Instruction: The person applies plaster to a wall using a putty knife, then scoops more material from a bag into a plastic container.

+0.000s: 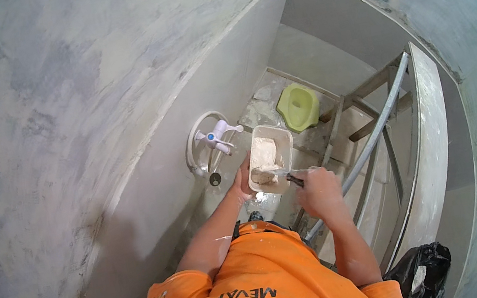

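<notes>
A pale rectangular plastic tub (284, 141) is held out in front of me, tilted a little. My left hand (243, 181) grips it by its left side, near the lower corner. Whitish putty (263, 152) lies inside in a thick lump, with a greyer patch at the near end. My right hand (320, 191) is closed round the dark handle of a putty knife (295, 181). The knife's metal blade reaches over the tub's near right rim and into the grey part of the putty. Its tip is covered by the putty.
A tap with a coiled hose (220, 136) juts from the left wall. Beyond the tub, a green squat toilet (299, 106) sits in the floor. To my right stands a metal-legged frame (383, 117) beside a long pale board (435, 133). A black plastic bag (423, 273) is low at right.
</notes>
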Available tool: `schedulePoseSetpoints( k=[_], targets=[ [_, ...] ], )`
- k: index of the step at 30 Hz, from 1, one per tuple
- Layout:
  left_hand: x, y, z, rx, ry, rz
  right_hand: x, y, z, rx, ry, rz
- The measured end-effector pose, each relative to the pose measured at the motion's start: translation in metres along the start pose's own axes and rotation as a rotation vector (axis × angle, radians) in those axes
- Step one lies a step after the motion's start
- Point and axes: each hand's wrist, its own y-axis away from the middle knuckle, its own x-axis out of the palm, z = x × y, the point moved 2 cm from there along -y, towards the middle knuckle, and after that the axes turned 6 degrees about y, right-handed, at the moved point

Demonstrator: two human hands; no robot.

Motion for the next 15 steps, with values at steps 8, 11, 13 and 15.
schedulePoseSetpoints(
  k=[8,11,13,15],
  targets=[
    [-0.163,0.062,-0.051,-0.121,0.155,-0.250,0.106,-0.075,0.113,-0.133,0.057,0.102],
    [-0.225,0.064,-0.088,-0.015,0.255,-0.237,0.165,-0.119,0.157,-0.235,-0.055,0.070],
    [-0.265,0.055,-0.114,0.073,0.246,-0.209,0.191,-0.155,0.178,-0.288,-0.169,0.052],
    [-0.281,0.043,-0.127,0.102,0.303,-0.180,0.215,-0.192,0.186,-0.369,-0.297,0.016]
  ],
)
